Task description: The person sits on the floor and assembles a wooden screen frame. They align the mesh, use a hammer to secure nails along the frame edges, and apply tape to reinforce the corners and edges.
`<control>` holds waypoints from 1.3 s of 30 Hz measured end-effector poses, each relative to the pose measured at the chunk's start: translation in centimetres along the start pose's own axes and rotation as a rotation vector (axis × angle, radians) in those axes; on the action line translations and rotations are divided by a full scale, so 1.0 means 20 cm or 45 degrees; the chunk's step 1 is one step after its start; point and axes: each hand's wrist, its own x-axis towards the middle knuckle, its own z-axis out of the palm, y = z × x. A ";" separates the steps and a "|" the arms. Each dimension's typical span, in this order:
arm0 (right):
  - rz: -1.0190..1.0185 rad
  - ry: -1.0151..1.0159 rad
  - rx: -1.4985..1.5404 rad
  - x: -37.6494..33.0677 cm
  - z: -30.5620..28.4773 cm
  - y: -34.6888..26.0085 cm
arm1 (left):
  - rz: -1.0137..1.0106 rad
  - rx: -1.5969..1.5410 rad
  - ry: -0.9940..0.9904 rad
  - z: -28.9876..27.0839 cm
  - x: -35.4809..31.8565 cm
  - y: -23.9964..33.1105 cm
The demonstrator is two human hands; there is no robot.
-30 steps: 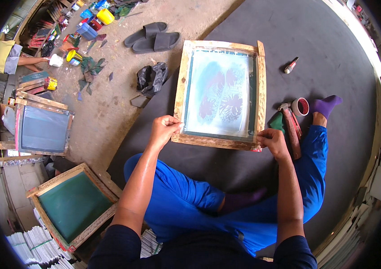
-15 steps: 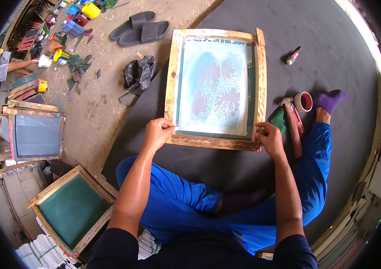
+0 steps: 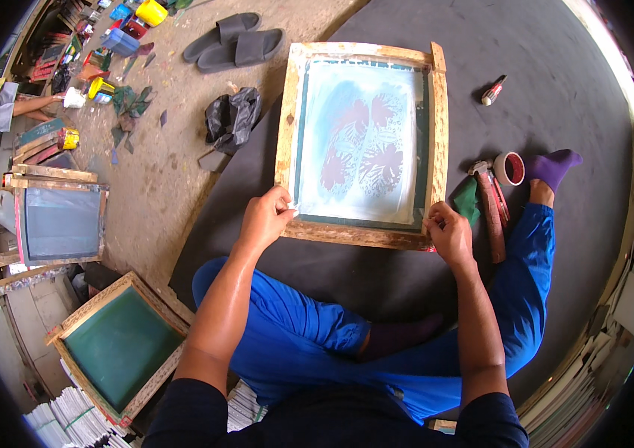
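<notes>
A wooden-framed printing screen with pale blue mesh and a reddish leaf pattern lies flat on a dark grey mat, and everything else is placed here by reference to it. The person sits cross-legged at its near edge in bright blue trousers, so the frame rests squarely in front of the knees, within easy reach of both arms.

The left hand sits on the near left corner of the screen, its fingers curled shut on the wooden rail, with what looks like a small pale scrap pinched at the fingertips. The right hand rests on the near right corner, fingers bent and closed over the rail. Holding both near corners probably keeps the frame steady and flat against the mat.

Just right of the screen lie a dark red wooden-handled squeegee and a folded green cloth, with a small round cup of red ink beside them, likely kept within reach of the right hand. A foot in a purple sock lies just beyond the cup. Left of the screen's far corner, a crumpled black bag lies on the concrete floor, and a pair of grey slippers lies farther off.
</notes>
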 end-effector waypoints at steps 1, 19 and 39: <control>-0.037 0.002 -0.041 0.00 0.00 0.00 | 0.012 0.038 -0.011 0.00 0.00 0.01; -0.279 -0.162 -0.622 0.03 0.01 -0.05 | 0.399 0.882 -0.174 -0.04 0.05 0.07; -0.919 -0.055 -0.403 0.00 -0.47 -0.83 | 0.700 -0.705 -0.421 0.04 0.10 0.70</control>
